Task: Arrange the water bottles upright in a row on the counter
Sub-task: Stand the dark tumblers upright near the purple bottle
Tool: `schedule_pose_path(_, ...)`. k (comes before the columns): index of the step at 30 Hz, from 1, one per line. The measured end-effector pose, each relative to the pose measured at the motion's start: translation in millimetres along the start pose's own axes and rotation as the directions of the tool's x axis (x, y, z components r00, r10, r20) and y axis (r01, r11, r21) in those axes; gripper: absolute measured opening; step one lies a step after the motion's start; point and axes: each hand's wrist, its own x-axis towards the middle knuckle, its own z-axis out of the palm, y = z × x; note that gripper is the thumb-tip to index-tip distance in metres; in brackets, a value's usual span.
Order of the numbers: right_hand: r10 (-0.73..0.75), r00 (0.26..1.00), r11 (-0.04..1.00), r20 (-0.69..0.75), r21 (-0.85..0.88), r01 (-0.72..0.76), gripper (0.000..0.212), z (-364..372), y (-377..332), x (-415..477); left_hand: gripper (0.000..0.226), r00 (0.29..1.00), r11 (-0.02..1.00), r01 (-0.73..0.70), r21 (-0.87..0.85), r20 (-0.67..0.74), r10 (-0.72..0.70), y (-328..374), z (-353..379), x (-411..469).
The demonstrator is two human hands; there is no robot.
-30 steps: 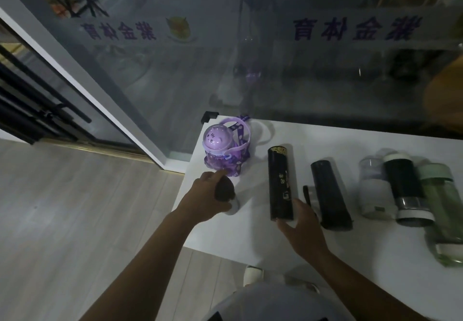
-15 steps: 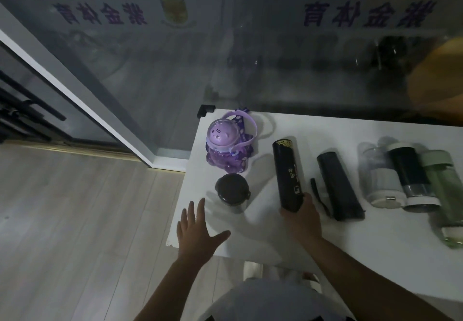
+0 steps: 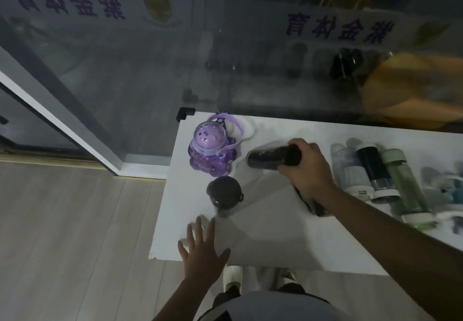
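On the white counter (image 3: pixel 263 233) a purple cartoon bottle (image 3: pixel 211 150) with a strap stands upright at the far left corner. In front of it stands a short dark bottle (image 3: pixel 224 193). My right hand (image 3: pixel 305 167) is shut on a slim black bottle (image 3: pixel 270 159), held tilted above the counter with one end pointing left. Another black bottle (image 3: pixel 313 205) lies mostly hidden under my right forearm. A clear bottle (image 3: pixel 350 172), a black-and-white one (image 3: pixel 374 170) and a green one (image 3: pixel 406 185) lie side by side on the right. My left hand (image 3: pixel 200 248) hovers open over the front edge.
A glass wall (image 3: pixel 225 57) with printed characters runs right behind the counter. A black corner guard (image 3: pixel 185 114) caps the far left corner. Wooden floor (image 3: pixel 62 233) lies to the left. More blurred bottles (image 3: pixel 448 190) lie at the far right edge.
My right hand has lifted the slim black bottle off the counter and swung it toward the purple bottle. My left hand let go of the short dark bottle earlier and stays spread near the front edge.
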Motion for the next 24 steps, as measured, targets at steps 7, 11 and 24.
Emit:
schedule_pose_path(7,-0.084,0.988,0.983,0.131,-0.149,0.104,0.051,-16.5,-69.9,33.7,0.088,0.998,0.999,-0.049,0.018,0.025,0.049,-12.9,10.9,-2.2)
schedule_pose_path(11,-0.099,0.979,0.965,0.176,-0.223,0.138,0.052,-11.6,-68.0,26.2,0.088,0.998,0.998,-0.053,0.035,0.027,0.053,-11.2,9.6,-3.6)
schedule_pose_path(24,-0.063,0.984,0.997,0.169,0.045,0.056,0.075,-23.1,-36.2,9.6,0.074,0.970,0.970,-0.209,-0.122,0.095,0.222,37.9,8.8,-8.6)
